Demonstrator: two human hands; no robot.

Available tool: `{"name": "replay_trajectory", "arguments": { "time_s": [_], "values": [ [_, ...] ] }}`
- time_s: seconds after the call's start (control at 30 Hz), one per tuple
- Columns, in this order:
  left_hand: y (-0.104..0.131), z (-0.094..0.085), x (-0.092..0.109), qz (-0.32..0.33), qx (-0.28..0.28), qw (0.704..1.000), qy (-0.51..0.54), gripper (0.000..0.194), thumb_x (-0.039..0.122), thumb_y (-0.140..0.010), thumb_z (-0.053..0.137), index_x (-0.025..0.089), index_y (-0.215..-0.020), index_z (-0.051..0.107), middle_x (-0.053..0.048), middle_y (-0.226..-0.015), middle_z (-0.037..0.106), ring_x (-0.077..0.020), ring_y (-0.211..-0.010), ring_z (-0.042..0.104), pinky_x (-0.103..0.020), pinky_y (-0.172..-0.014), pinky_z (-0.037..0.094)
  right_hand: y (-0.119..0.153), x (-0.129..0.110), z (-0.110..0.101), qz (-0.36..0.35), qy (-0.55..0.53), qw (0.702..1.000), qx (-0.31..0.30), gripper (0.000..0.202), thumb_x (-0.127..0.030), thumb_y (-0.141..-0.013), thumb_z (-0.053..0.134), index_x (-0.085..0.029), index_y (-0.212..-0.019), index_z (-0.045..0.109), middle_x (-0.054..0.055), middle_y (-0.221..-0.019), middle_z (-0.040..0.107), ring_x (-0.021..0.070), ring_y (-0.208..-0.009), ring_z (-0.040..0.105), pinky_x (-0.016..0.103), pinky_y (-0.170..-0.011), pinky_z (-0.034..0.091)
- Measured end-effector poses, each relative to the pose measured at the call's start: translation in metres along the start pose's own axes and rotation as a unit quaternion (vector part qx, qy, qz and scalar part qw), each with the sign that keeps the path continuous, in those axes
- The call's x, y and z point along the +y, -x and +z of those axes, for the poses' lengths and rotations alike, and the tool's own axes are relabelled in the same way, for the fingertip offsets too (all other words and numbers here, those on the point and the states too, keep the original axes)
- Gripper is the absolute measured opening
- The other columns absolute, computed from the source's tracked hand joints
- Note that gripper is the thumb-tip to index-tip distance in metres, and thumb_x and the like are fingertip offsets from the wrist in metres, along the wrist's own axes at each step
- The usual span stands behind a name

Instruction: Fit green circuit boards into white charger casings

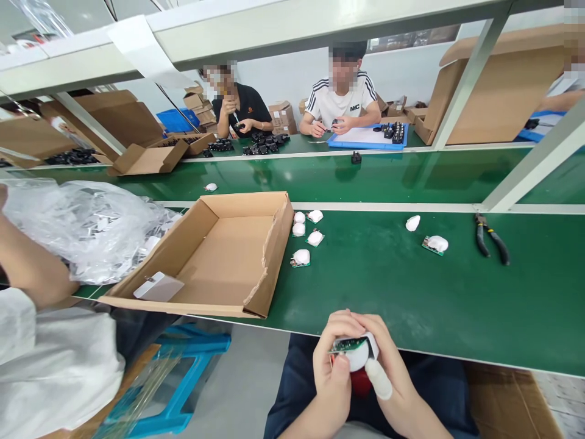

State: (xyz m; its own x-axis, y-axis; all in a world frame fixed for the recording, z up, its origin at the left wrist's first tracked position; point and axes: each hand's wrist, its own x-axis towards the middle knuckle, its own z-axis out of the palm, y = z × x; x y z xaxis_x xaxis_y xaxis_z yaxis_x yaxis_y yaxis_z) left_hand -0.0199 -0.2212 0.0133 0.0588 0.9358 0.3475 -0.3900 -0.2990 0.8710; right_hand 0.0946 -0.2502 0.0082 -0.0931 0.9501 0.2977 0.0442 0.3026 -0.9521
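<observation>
Circuit board [339,346] with a white dome [358,358] is being held to the near right of the cardboard box [219,262]. Left hand [329,372] is pinching the board; right hand [392,363], thumb wrapped in white, is gripping a white casing [373,346] just beside it. Domed boards [301,257] are lying just right of the box, pliers [498,242] farther right.

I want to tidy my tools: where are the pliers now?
In the head view, the pliers lie at the right on the green table, right of a white-domed circuit board.
</observation>
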Motion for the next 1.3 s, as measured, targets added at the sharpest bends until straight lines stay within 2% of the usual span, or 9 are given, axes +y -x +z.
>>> {"name": "replay_trajectory", "arguments": {
  "time_s": [0.1, 0.23, 0.33, 0.43, 0.6, 0.8, 1.03, 1.17, 1.3],
  "values": [
    [0.001, -0.009, 0.001, 0.014, -0.04, 0.999, -0.034, 0.051, 0.07, -0.087, 0.05, 0.025, -0.109, 0.06, -0.004, -0.098, 0.061, -0.0213, -0.098, 0.055, -0.047, -0.115, 0.027, 0.002, 0.002, 0.001, 0.008, -0.017, 1.0, 0.021, 0.043, -0.054, -0.1, 0.041, -0.03, -0.134, 0.052, 0.009, -0.114, 0.055, 0.0245, -0.099, 0.058, 0.038, -0.087, 0.051],
    [0.002, -0.011, 0.004, -0.051, -0.071, 0.996, -0.032, 0.063, 0.075, -0.088, 0.036, 0.023, -0.116, 0.057, -0.01, -0.119, 0.052, -0.0263, -0.112, 0.05, -0.041, -0.101, 0.042, 0.0, 0.012, 0.004, -0.009, -0.052, 0.997, 0.048, 0.041, -0.055, -0.098, 0.041, -0.028, -0.12, 0.061, 0.008, -0.107, 0.059, 0.0245, -0.091, 0.06, 0.035, -0.074, 0.053],
    [0.004, -0.006, 0.004, -0.081, -0.087, 0.992, -0.032, 0.065, 0.073, -0.09, 0.035, 0.023, -0.124, 0.055, -0.012, -0.128, 0.049, -0.0293, -0.118, 0.05, -0.042, -0.099, 0.044, -0.006, 0.015, 0.006, -0.025, -0.056, 0.994, 0.085, 0.044, -0.061, -0.095, 0.043, -0.027, -0.106, 0.067, 0.008, -0.104, 0.062, 0.0255, -0.094, 0.062, 0.034, -0.076, 0.054],
    [0.004, -0.002, 0.002, -0.048, -0.11, 0.99, -0.07, 0.068, 0.075, -0.089, 0.032, 0.023, -0.124, 0.058, -0.012, -0.126, 0.056, -0.0322, -0.127, 0.046, -0.047, -0.108, 0.038, -0.01, 0.011, 0.005, 0.008, -0.048, 0.993, 0.109, 0.042, -0.062, -0.093, 0.05, -0.024, -0.096, 0.068, 0.008, -0.1, 0.062, 0.0253, -0.093, 0.062, 0.034, -0.077, 0.054],
    [0.003, 0.0, -0.002, 0.007, -0.162, 0.979, -0.121, 0.066, 0.075, -0.089, 0.037, 0.027, -0.127, 0.061, -0.01, -0.13, 0.058, -0.032, -0.131, 0.045, -0.053, -0.116, 0.027, -0.012, 0.002, 0.002, 0.044, -0.057, 0.993, 0.094, 0.026, -0.046, -0.09, 0.062, -0.021, -0.087, 0.067, 0.006, -0.089, 0.062, 0.0224, -0.083, 0.061, 0.03, -0.071, 0.053],
    [0.006, 0.005, -0.005, 0.022, -0.152, 0.982, -0.112, 0.065, 0.076, -0.086, 0.041, 0.028, -0.126, 0.06, -0.011, -0.122, 0.062, -0.0324, -0.127, 0.048, -0.054, -0.112, 0.033, -0.011, -0.006, 0.008, 0.044, -0.045, 0.986, 0.157, 0.034, -0.051, -0.089, 0.061, -0.021, -0.074, 0.063, 0.005, -0.078, 0.059, 0.0217, -0.074, 0.057, 0.03, -0.065, 0.05],
    [0.014, 0.012, -0.008, 0.024, -0.111, 0.984, -0.134, 0.065, 0.076, -0.086, 0.04, 0.026, -0.121, 0.063, -0.012, -0.126, 0.057, -0.0325, -0.124, 0.05, -0.05, -0.107, 0.038, -0.009, 0.006, 0.002, 0.021, -0.004, 0.99, 0.139, 0.035, -0.044, -0.092, 0.056, -0.021, -0.067, 0.061, 0.005, -0.074, 0.059, 0.0218, -0.073, 0.056, 0.032, -0.064, 0.048],
    [0.015, 0.009, -0.009, -0.004, -0.126, 0.985, -0.122, 0.064, 0.076, -0.087, 0.04, 0.028, -0.124, 0.061, -0.013, -0.132, 0.053, -0.0341, -0.128, 0.046, -0.052, -0.109, 0.035, -0.012, 0.01, -0.002, 0.023, -0.01, 0.993, 0.115, 0.036, -0.046, -0.09, 0.057, -0.02, -0.065, 0.06, 0.004, -0.07, 0.056, 0.0197, -0.067, 0.054, 0.03, -0.06, 0.047],
    [0.011, 0.003, -0.01, -0.036, -0.14, 0.983, -0.112, 0.062, 0.072, -0.091, 0.035, 0.026, -0.127, 0.057, -0.013, -0.134, 0.05, -0.0333, -0.129, 0.044, -0.05, -0.107, 0.036, -0.014, 0.011, -0.003, 0.02, -0.021, 0.995, 0.101, 0.03, -0.045, -0.09, 0.056, -0.02, -0.075, 0.063, 0.004, -0.075, 0.057, 0.0191, -0.069, 0.055, 0.028, -0.06, 0.047]
  ]
}}
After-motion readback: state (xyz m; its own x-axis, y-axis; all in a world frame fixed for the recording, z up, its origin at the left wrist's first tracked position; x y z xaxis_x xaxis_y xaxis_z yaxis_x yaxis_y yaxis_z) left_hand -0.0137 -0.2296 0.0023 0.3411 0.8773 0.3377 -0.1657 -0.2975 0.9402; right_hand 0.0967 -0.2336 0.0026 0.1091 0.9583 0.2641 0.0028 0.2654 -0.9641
